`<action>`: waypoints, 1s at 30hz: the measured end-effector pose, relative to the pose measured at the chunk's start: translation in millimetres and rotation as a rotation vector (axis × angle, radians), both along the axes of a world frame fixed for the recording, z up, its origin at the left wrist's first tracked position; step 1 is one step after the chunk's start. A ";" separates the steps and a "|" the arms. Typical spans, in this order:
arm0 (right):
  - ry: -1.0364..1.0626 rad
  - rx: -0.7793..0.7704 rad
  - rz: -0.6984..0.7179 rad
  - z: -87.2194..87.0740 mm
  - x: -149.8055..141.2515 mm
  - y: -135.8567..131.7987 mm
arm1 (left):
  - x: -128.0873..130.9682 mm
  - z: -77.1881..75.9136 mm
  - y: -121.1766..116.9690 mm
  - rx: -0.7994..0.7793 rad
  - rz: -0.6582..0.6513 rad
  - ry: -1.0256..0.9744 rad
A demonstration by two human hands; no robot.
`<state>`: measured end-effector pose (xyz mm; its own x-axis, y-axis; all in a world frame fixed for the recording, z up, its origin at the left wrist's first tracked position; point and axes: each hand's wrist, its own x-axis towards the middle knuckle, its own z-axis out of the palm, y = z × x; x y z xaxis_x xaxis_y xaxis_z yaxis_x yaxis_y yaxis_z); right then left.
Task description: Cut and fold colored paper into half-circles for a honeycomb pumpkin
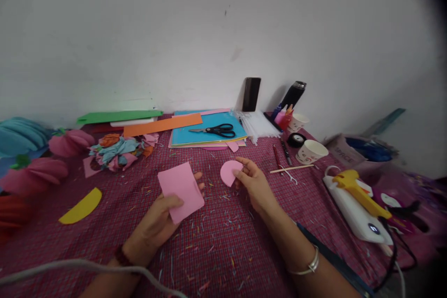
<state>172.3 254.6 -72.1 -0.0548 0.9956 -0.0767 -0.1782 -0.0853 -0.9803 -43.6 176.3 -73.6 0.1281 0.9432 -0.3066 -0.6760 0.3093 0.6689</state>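
Note:
My left hand [164, 216] grips a stack of pink paper squares [182, 188], thumb on top and fingers beneath. Between the thumb and fingers of my right hand [254, 181] is a pink paper half-circle [228, 172], held above the cloth a little to the right of the stack. Black-handled scissors [218, 130] lie on blue paper sheets [185, 136] farther back. A yellow paper half-circle [81, 206] rests on the tablecloth [209, 251] at the left.
Paper pumpkins [38, 174] and a heap of crumpled scraps [117, 152] are on the left. A phone [252, 94] leans on the wall. To the right stand a paper cup [312, 152], a wooden stick [292, 168] and a yellow glue gun [359, 191] on a white power strip [352, 214]. A cable [87, 265] crosses the front left.

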 end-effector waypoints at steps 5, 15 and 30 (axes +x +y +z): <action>-0.001 0.007 0.003 -1.9 0.8 1.4 | -1.2 2.1 0.1 -0.100 0.075 -0.016; 0.048 -0.009 -0.024 2.0 2.4 1.3 | 2.8 14.9 -2.0 -0.174 0.167 0.017; 0.031 0.004 -0.016 -0.5 5.5 2.7 | -1.3 5.0 -5.0 0.028 -0.028 -0.026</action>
